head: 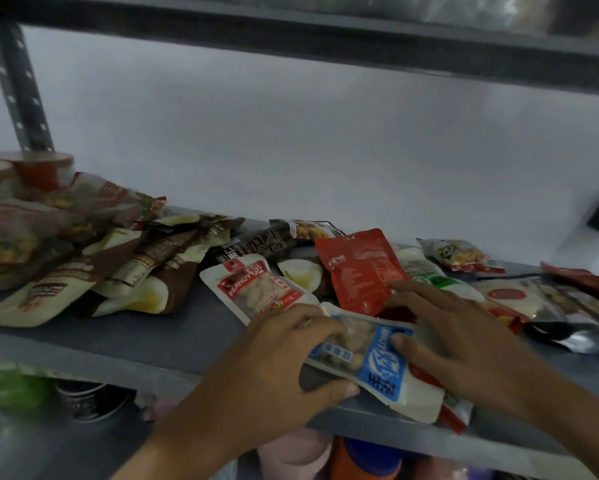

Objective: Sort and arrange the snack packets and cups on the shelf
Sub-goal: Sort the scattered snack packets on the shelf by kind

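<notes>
A blue-and-white peanut packet (377,365) lies at the front edge of the grey shelf (135,341). My left hand (280,362) grips its left end, thumb under the packet and fingers over its top. My right hand (457,337) rests on its right side, thumb on the blue label and fingers spread toward a red packet (357,268). A red-and-white peanut packet (253,289) lies just left of my hands. Brown-and-cream packets (135,271) are heaped at the left. Two orange-lidded cups (38,168) stand at the far left back.
More packets, silver, white and red (540,299), lie at the right of the shelf. A perforated upright post (17,84) stands at the back left and another shelf board (326,39) runs overhead. Below the shelf are shoes (90,400) and colourful containers (360,459).
</notes>
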